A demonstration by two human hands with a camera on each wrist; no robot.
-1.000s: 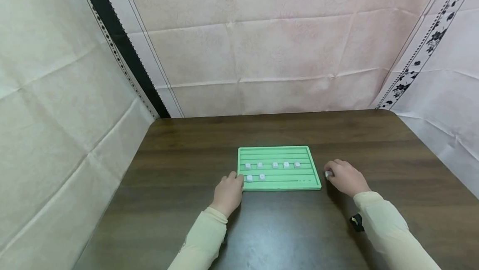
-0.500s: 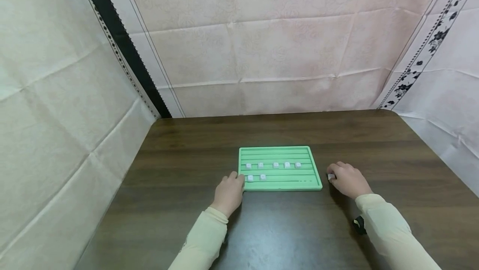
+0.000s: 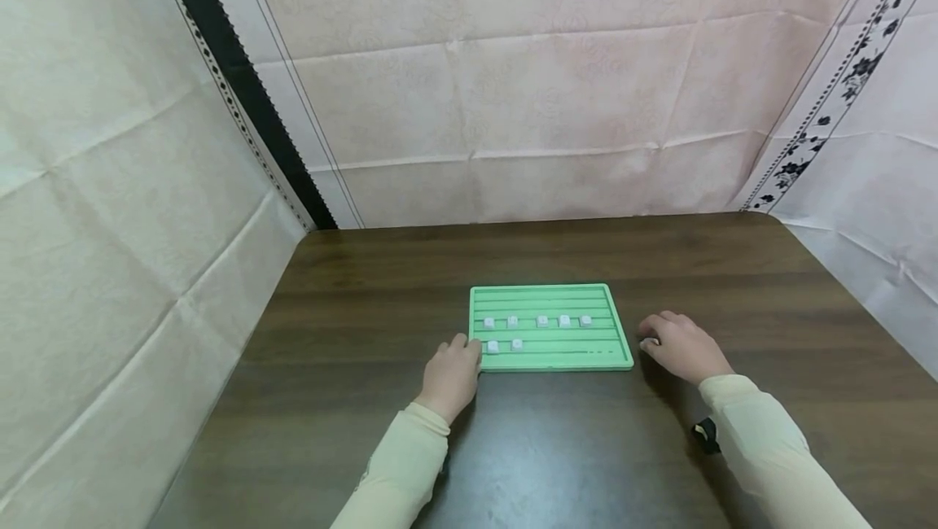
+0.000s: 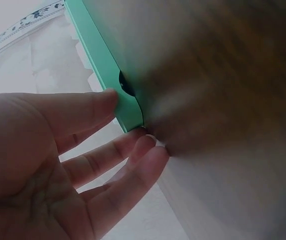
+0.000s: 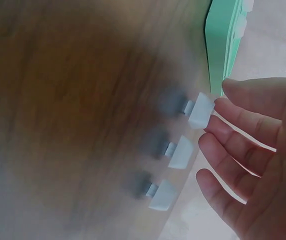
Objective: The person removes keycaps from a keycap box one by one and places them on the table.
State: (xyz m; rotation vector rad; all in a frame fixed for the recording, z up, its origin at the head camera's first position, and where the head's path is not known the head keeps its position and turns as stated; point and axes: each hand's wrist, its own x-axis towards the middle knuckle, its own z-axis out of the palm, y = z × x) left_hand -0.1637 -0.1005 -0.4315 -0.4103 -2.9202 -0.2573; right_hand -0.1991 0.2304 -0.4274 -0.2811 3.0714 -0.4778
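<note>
A light green ridged tray (image 3: 550, 358) lies on the table, with several white keycaps (image 3: 542, 321) standing in two of its rows. My left hand (image 3: 449, 376) grips its near left corner; in the left wrist view the thumb presses the front side and fingertips sit at the corner's end. To the right of the tray is my right hand (image 3: 683, 345), fingers relaxed and thumb apart. In the right wrist view its fingertips are right at the nearest white keycap (image 5: 201, 111), above a second keycap (image 5: 181, 152) and a third keycap (image 5: 162, 195), all with short stems towards the table.
The dark wooden table (image 3: 366, 301) ends at a back edge, where pale cloth (image 3: 557, 106) hangs behind it. More cloth hangs at both sides, with a dark strip (image 3: 242, 81) at the left.
My right hand has shifted slightly beside the tray, and its fingers have moved a little about the white keycap. The left hand stays at the tray's corner. The head view has drifted slightly.
</note>
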